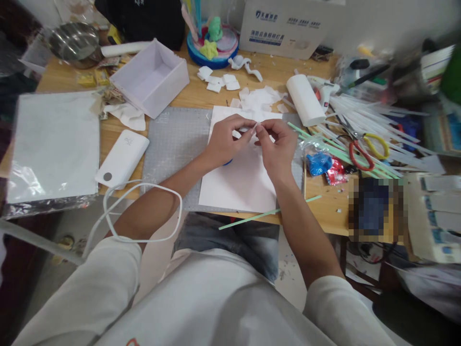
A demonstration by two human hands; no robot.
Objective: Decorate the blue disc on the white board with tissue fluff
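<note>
Left hand [223,142] and right hand [281,151]: fingertips closed, pinching one small white piece [257,126] between them. It's above the far part of the white sheet [237,187]. Risk: tiny grip area, so uneven finger pressure could crease it or let it slip; dropped, it'd be hard to spot, white on white, near the scraps [257,100]. Axis looks slanted, near-left to far-right; mostly covered, so not certain, and can't tell which way it points. Further out: green stick [248,220] overhangs the desk edge under the right forearm, easily knocked off. Cable [180,211] loops over the left forearm, could snag.
</note>
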